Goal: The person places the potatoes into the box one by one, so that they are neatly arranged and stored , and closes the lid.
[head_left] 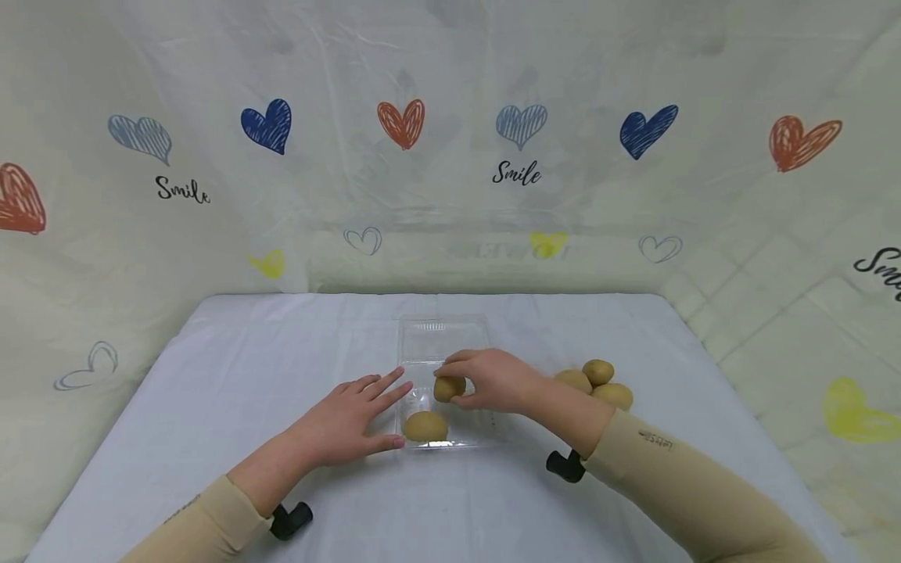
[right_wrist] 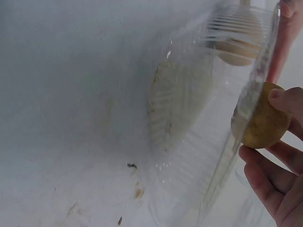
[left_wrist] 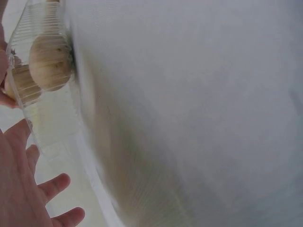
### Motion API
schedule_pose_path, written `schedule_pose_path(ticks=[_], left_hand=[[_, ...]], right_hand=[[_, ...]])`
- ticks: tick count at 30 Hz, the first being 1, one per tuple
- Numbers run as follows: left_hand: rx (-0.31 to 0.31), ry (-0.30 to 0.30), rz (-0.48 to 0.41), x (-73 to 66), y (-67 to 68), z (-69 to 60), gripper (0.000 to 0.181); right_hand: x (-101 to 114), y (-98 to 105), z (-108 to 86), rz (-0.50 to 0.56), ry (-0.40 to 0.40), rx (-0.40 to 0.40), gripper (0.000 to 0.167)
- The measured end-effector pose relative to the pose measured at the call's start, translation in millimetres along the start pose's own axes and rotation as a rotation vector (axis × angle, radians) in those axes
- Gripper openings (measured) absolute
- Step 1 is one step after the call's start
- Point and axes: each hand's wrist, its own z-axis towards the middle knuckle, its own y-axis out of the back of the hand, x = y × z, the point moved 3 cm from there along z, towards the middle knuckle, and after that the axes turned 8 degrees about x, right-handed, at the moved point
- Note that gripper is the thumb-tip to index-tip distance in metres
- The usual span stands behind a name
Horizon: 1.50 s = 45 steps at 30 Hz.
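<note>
My right hand (head_left: 501, 381) pinches a potato (head_left: 449, 389) between thumb and fingers over a clear plastic container (head_left: 473, 432). Another potato (head_left: 425, 427) lies in the container's near left part. My left hand (head_left: 346, 421) has its fingers spread, with the thumb and fingertips at the container's left edge. Seen from the right wrist, the held potato (right_wrist: 266, 118) is at the container's rim, and the other potato (right_wrist: 239, 40) shows through the ribbed wall. The left wrist view shows the left hand (left_wrist: 23, 184) with extended fingers beside the container, and a potato (left_wrist: 50, 62) behind its wall.
Several loose potatoes (head_left: 614, 395) lie on the white-covered table (head_left: 338, 516) to the right, beyond my right forearm. The container's lid (head_left: 443, 338) lies folded back at its far side. A hanging sheet (head_left: 450, 211) with printed hearts stands behind the table.
</note>
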Motion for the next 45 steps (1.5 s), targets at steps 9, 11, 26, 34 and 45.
schedule_pose_path(ticks=[9,11,26,34,45], left_hand=[[-0.007,-0.01,-0.012,-0.7,0.3,0.4,0.084],[-0.002,-0.009,-0.013,-0.5,0.4,0.6,0.085],[0.003,-0.01,-0.038,0.3,1.7,-1.5,0.087],[-0.036,-0.033,-0.025,1.8,1.1,-2.3,0.09],[-0.004,-0.024,-0.059,1.7,0.9,-2.0,0.087]], right_hand=[[8.1,-14.1,18.5,-0.085,0.041,0.049,0.045],[9.1,-17.6,20.9,-0.092,0.036,0.058,0.045],[7.2,-28.6,19.2,-0.12,-0.003,0.033,0.046],[6.1,-27.0,17.1,-0.032,-0.036,0.005,0.043],[8.7,-29.5,26.3,-0.01,-0.025,0.016,0.043]])
